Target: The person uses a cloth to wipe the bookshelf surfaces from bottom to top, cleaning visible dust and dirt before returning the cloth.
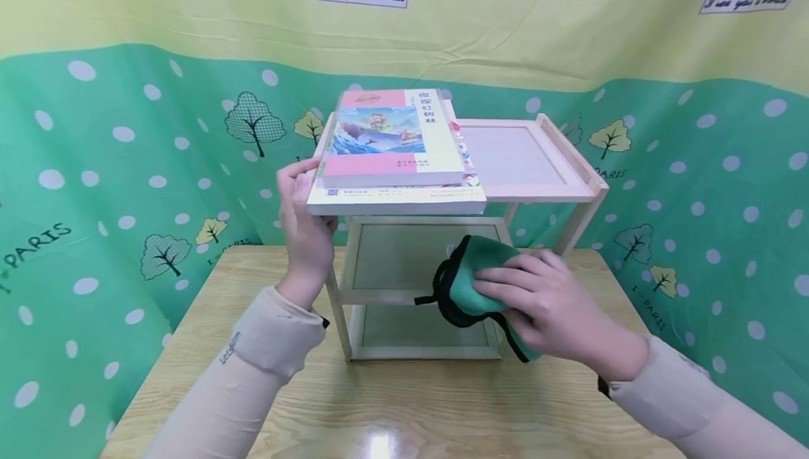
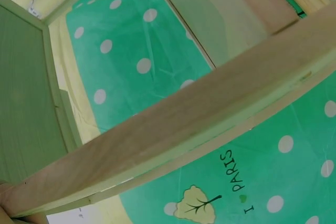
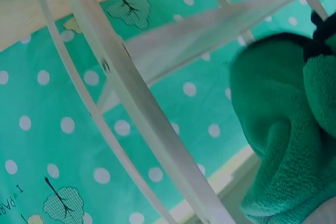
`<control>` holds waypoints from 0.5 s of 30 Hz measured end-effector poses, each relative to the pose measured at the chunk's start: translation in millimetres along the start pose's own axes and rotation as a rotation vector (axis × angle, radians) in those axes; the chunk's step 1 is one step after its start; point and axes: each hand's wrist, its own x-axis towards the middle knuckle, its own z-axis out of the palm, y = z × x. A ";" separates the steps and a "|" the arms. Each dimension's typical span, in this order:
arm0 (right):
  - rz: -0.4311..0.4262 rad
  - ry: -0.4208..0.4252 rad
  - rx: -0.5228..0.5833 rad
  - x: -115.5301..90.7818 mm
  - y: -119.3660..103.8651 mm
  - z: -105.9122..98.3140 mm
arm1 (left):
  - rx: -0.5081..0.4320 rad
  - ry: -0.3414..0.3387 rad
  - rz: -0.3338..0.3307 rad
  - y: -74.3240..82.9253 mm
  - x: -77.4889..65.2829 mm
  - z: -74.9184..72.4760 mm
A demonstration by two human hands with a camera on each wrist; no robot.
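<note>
At pale wooden shelving (image 1: 398,259), left hand (image 1: 307,224) gripping its rail (image 2: 173,121), right hand (image 1: 546,301) plush cloth (image 1: 483,262)

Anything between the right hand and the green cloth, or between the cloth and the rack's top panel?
Right hand to green cloth: nothing; it holds the cloth. Top panel: stacked books cover its left part; nothing visible lies on its right.

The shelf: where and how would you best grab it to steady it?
Probably by the raised rail along the right side of the shelf's top, coming from the right, thumb over and fingers beneath. It is a slim bar with nothing lying on it, while the books sit toward the left, where the left hand holds on.
</note>
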 end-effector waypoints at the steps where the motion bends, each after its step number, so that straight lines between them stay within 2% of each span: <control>1: -0.002 0.001 0.014 0.1 0.1 -3.6 | -0.002 0.001 0.003 0.2 -0.2 0.0; 10: -0.005 0.030 0.059 7.4 2.2 -38.2 | -0.012 0.003 0.000 -0.4 -0.8 -0.3; 15: -0.020 0.091 0.114 17.7 10.1 -58.8 | -0.021 0.003 0.008 0.5 -1.0 -0.3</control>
